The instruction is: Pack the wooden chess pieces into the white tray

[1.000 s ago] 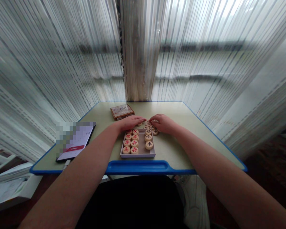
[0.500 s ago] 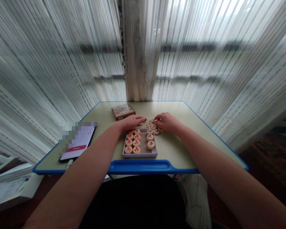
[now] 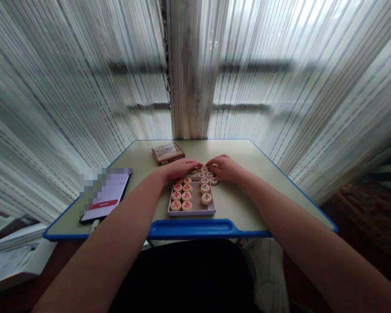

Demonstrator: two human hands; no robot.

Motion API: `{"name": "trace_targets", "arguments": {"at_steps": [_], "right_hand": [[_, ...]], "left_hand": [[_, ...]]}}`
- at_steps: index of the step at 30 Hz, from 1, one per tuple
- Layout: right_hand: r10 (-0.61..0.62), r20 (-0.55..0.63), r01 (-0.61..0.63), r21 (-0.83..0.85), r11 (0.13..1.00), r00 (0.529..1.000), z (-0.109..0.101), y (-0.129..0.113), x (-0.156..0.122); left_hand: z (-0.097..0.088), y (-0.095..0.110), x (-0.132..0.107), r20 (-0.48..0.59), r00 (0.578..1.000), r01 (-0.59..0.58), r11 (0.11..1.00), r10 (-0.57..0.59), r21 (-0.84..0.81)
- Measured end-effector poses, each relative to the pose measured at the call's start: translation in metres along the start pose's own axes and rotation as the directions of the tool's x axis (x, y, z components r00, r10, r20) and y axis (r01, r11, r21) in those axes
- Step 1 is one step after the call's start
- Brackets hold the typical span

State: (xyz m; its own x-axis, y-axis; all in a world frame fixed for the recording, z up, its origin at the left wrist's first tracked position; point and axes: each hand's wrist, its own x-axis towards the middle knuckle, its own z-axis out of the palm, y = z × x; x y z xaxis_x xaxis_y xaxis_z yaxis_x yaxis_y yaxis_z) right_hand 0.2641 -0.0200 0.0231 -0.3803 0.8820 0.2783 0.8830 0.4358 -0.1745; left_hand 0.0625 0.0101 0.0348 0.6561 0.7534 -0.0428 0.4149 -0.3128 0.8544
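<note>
Round wooden Chinese chess pieces lie in a loose cluster (image 3: 209, 174) beyond a shallow white box (image 3: 195, 213). My left hand (image 3: 184, 167) reaches over the cluster's left side, palm down and fingers stretched out. From the other side, my right hand (image 3: 226, 167) covers part of the cluster, its fingers slightly bent and pointing left. The fingertips of both hands nearly meet above the far pieces, and what lies under them is hidden. Inside the box, red-marked pieces (image 3: 187, 196) fill two columns on the left. A column of black-marked pieces (image 3: 206, 198) stands on the right.
A flat brown box (image 3: 168, 152) lies at the back left of the table (image 3: 247, 204). A phone (image 3: 106, 198) with a cable rests on the left. The table has a blue rim with a raised front ledge (image 3: 192, 226). Striped curtains (image 3: 192, 87) hang behind.
My right hand has moved left, bringing its fingertips closer to those of my left hand. My left hand has shifted slightly right. The pieces in the box look the same.
</note>
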Motion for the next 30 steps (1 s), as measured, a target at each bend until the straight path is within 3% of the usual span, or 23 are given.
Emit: {"name": "trace_targets", "arguments": {"at_steps": [6,11,16,21,30], "right_hand": [[0.052,-0.024,-0.053,-0.023,0.998,0.998,-0.005,0.0,-0.002],[0.078,0.032,-0.076,-0.032,0.997,0.996,-0.009,-0.001,-0.003],[0.119,-0.03,-0.119,0.002,0.993,0.992,-0.008,0.001,-0.004],[0.158,-0.087,-0.156,0.029,0.987,0.984,-0.008,0.003,-0.005],[0.045,-0.027,-0.045,0.006,0.999,0.999,-0.003,0.002,-0.003]], "left_hand": [[-0.001,0.001,0.001,-0.083,0.989,0.118,0.993,-0.118,-0.013],[-0.003,-0.005,0.004,-0.159,0.981,0.125,0.991,-0.116,0.047],[-0.007,-0.018,0.008,-0.108,0.994,0.034,0.995,-0.024,0.093],[-0.008,-0.015,0.006,-0.078,0.997,0.008,0.991,0.003,0.131],[-0.008,-0.014,0.005,-0.076,0.997,-0.008,0.984,0.022,0.179]]}}
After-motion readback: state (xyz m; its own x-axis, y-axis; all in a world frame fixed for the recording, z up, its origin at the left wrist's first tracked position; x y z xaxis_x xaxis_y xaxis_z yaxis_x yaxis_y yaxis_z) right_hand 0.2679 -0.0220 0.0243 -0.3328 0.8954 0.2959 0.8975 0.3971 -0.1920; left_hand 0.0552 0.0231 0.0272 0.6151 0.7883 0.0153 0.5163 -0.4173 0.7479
